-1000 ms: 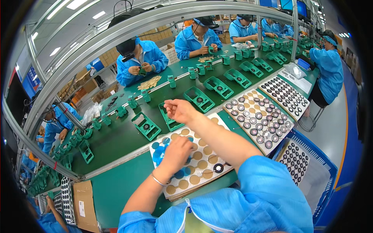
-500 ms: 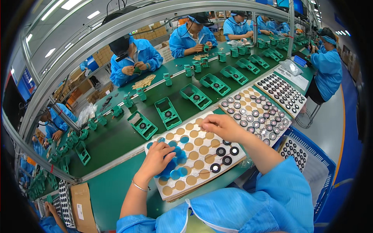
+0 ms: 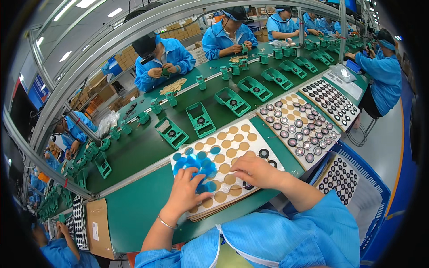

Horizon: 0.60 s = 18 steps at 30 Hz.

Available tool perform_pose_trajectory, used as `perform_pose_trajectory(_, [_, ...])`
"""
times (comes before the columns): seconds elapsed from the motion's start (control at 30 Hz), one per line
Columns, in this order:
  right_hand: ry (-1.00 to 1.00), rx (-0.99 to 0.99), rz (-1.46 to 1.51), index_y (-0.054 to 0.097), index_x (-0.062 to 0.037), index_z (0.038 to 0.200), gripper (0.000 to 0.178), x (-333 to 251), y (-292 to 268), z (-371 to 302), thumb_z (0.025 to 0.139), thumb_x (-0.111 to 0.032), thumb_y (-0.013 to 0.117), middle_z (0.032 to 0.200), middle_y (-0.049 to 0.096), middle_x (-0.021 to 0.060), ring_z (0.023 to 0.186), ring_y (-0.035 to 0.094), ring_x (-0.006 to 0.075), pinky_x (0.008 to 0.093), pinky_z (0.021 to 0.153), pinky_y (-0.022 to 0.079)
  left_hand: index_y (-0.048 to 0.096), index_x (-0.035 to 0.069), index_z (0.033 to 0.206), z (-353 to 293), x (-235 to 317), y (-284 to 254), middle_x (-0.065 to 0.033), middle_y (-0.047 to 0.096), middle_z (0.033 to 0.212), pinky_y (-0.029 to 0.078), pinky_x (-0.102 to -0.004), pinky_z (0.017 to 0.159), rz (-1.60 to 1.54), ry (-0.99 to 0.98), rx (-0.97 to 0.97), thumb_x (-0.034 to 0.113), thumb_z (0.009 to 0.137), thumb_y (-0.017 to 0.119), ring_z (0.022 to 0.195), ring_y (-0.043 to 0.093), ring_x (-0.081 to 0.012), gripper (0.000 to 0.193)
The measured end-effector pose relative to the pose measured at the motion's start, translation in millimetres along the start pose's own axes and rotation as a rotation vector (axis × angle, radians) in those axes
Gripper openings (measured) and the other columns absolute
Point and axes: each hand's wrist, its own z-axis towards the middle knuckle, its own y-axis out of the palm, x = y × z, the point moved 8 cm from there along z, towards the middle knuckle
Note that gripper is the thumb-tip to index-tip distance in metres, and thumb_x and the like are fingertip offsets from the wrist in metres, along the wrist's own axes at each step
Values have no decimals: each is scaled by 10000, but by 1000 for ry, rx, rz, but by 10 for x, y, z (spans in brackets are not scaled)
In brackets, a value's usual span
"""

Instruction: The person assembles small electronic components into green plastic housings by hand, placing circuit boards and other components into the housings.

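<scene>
A white board (image 3: pixel 279 156) with round tan cut-outs lies on the green table in front of me. Translucent blue discs (image 3: pixel 196 161) are heaped loosely on its left part. My left hand (image 3: pixel 182 193) rests at the near edge of this heap, fingers spread and thumb apart, fingertips touching the discs. Over the board's right part, my right hand (image 3: pixel 255 172) has its fingers bent together; whatever is between them is hidden. Beside that hand are small round black speakers (image 3: pixel 263 153), some partly covered by it.
Green plastic housings (image 3: pixel 201 119) line the conveyor beyond the board. More boards of round speakers (image 3: pixel 298 129) lie to the right, above a blue basket (image 3: pixel 373 187). Co-workers in blue (image 3: pixel 165 60) sit across the line. A metal frame rail (image 3: pixel 105 38) crosses overhead; cardboard (image 3: pixel 99 223) stands left.
My right hand has come down from the board's far side to its nearer right part, beside the black speakers. The left hand has drawn slightly nearer, uncovering more blue discs. The whole view has shifted.
</scene>
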Motion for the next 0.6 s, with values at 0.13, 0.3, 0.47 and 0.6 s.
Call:
perform_pose_trajectory(0.13, [1, 2, 93, 601, -39, 900, 140, -56, 110, 16, 825, -156, 589, 851, 587, 100, 838, 555, 284, 377, 740, 456, 602, 27, 1001, -37, 4, 60, -142, 487, 1094, 412, -400, 829, 137, -9, 35, 331, 626, 767, 974, 453, -315, 510])
perform_pose_trajectory(0.3, [24, 12, 105, 594, -31, 879, 127, -4, 114, -34, 818, -143, 596, 831, 576, 102, 826, 552, 286, 370, 726, 455, 606, 27, 991, 14, -158, 36, -139, 501, 1065, 403, -405, 815, 212, -23, 123, 273, 668, 743, 958, 457, -314, 429])
perform_pose_trajectory(0.47, [21, 58, 66, 595, -36, 877, 113, 26, 8, -127, 806, -123, 607, 850, 579, 97, 821, 549, 280, 367, 724, 453, 609, 38, 946, 46, -312, -115, -123, 523, 1006, 402, -395, 805, 76, -79, 216, 166, 697, 716, 917, 470, -308, 299])
perform_pose_trajectory(0.6, [110, 121, -14, 598, -46, 886, 123, 206, -176, -263, 779, -100, 630, 871, 582, 88, 842, 543, 274, 364, 737, 447, 602, 35, 883, -104, -420, -290, -112, 545, 928, 423, -363, 753, -25, -96, 310, 96, 716, 689, 859, 491, -286, 198])
